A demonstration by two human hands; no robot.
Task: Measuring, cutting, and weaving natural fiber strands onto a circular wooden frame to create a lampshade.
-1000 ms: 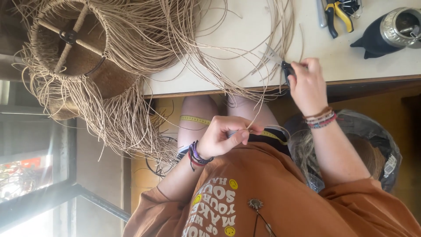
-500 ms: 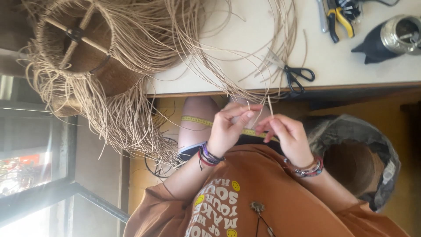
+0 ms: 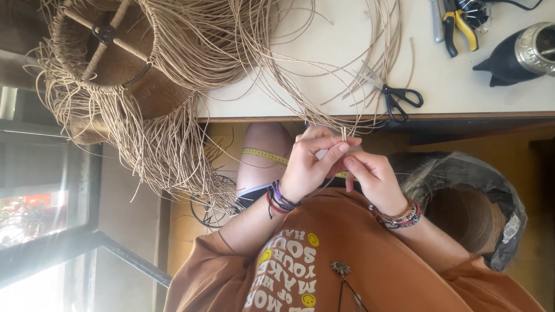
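Note:
My left hand (image 3: 312, 164) and my right hand (image 3: 373, 176) meet just below the table edge, over my lap. Both pinch the ends of thin tan cord strands (image 3: 344, 134) between fingertips. The strands run up over the white table (image 3: 462, 86) and fan out from a round woven frame (image 3: 110, 58) at the far left, whose loose cords hang off the table's side. Black-handled scissors (image 3: 398, 95) lie on the table just above my hands, untouched.
Yellow-handled pliers (image 3: 459, 26) and a black and metal vessel (image 3: 517, 55) sit at the table's far right. A yellow measuring tape (image 3: 263, 154) lies across my knee. A big coil of cord in a black wrap (image 3: 468, 208) stands at my right.
My right hand has left the scissors on the table and come back down to join the left hand on the strands. The scissors now lie free on the table.

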